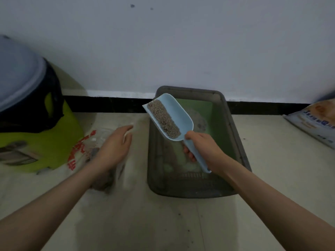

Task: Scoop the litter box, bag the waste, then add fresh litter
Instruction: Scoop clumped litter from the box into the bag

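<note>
Forearms filled the near frame above the floor (163,223). Litter box (235,142) sat against the far wall edge, mostly bare inside. Clear bag (85,147) lay just left of it; printed litter sack (311,124) at far right. Right hand (204,151) was closed round the handle of the scoop (174,118), loaded with litter, raised over the box. Left hand (116,145) was at the bag's mouth, fingers loosely curled; whether it pinched the film, couldn't tell. Likely scooping step; next, tip the load into the bag.

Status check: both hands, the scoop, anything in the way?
Right hand gripping scoop, loaded with litter, above litter box. Left hand on plastic bag. Nothing between scoop and bag.
</note>
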The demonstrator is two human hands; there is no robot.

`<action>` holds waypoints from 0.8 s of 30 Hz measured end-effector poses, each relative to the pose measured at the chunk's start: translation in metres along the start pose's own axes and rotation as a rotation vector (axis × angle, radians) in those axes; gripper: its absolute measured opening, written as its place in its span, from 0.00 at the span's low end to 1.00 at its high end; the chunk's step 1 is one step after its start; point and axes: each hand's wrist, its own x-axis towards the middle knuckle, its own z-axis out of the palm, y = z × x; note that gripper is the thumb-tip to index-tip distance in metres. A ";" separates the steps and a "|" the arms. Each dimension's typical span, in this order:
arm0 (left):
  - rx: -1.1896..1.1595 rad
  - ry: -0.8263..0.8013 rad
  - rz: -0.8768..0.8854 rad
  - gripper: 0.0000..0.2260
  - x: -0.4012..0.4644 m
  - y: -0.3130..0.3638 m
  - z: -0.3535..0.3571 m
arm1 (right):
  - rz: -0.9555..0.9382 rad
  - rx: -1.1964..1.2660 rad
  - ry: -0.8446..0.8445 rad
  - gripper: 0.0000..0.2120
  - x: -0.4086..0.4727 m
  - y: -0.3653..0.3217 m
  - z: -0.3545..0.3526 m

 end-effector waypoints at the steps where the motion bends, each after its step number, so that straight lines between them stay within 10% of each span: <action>1: 0.029 0.080 0.010 0.16 -0.011 -0.016 -0.010 | -0.002 -0.018 -0.033 0.12 -0.004 -0.003 0.011; 6: 0.054 0.298 -0.255 0.17 -0.063 -0.096 -0.033 | 0.084 -0.100 -0.223 0.14 -0.012 -0.002 0.072; 11: -0.069 0.154 -0.618 0.26 -0.079 -0.136 -0.026 | 0.092 -0.440 -0.311 0.13 -0.006 -0.003 0.119; 18: -0.081 0.283 -0.657 0.09 -0.070 -0.132 -0.024 | -0.301 -1.333 -0.258 0.17 -0.018 -0.043 0.149; 24: -0.100 0.288 -0.665 0.08 -0.075 -0.137 -0.028 | -0.398 -1.563 -0.226 0.12 -0.024 -0.040 0.156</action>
